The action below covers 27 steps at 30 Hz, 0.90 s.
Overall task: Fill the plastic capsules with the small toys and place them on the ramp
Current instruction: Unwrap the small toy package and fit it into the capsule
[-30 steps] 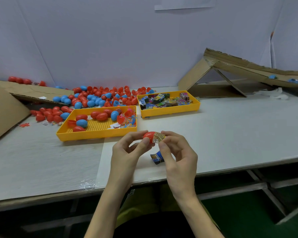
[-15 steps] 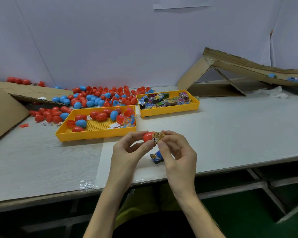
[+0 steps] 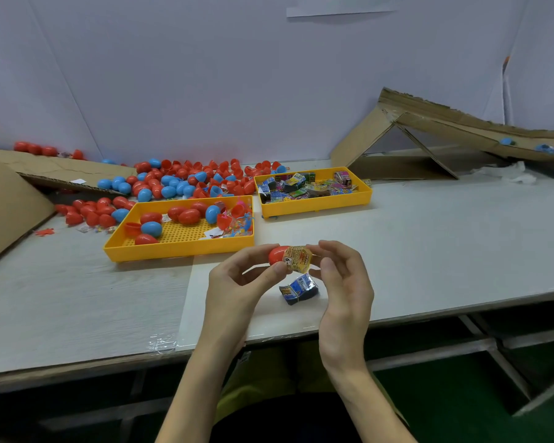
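Near the table's [image 3: 429,251] front edge, the left hand [image 3: 237,282] pinches a red capsule half [image 3: 277,254] while the right hand [image 3: 343,282] pinches a wrapped toy [image 3: 298,259] at its mouth, which likely needs pressing fully in before capping.

Soft, even light from overhead keeps my tabletop [image 3: 445,244] bright, with only faint, blurred shadows and a small glint off the tape [image 3: 160,342] at seven o'clock. The wide lens bows the tabletop edge and the cardboard ramp [image 3: 445,127] at two o'clock. Below the tabletop all is dim.

table [image 3: 429,251] with trays [image 3: 179,251], capsules [image 3: 168,190], ramp [image 3: 359,142]
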{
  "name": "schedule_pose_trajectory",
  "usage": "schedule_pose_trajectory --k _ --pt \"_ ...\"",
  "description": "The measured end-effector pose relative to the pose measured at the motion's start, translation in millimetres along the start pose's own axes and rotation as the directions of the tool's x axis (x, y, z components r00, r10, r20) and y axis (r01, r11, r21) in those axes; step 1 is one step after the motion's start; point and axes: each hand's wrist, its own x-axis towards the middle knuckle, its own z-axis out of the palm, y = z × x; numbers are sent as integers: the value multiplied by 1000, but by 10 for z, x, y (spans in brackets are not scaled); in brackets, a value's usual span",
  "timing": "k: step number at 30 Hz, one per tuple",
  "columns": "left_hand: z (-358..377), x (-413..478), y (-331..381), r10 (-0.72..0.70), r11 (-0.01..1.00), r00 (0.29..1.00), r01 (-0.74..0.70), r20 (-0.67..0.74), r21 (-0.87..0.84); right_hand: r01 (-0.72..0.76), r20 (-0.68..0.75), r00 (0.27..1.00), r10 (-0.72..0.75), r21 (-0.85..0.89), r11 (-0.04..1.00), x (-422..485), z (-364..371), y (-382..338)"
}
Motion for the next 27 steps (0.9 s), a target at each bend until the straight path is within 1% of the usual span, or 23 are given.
schedule_pose_trajectory --k 10,18,22,27 --pt "1 -8 26 -2 997 1000 3 18 -79 -22 33 999 23 -37 999 9 -1 -18" --pt "-4 -13 37 -4 1000 998 6 62 -27 -23 50 998 26 -66 998 11 -7 -10" --pt "-2 -24 49 1 1000 994 1 106 -16 -22 52 998 23 -25 999 10 -18 0" --pt "-25 -24 33 1 1000 993 -2 118 3 -20 74 997 22 -28 999 19 -36 -3"
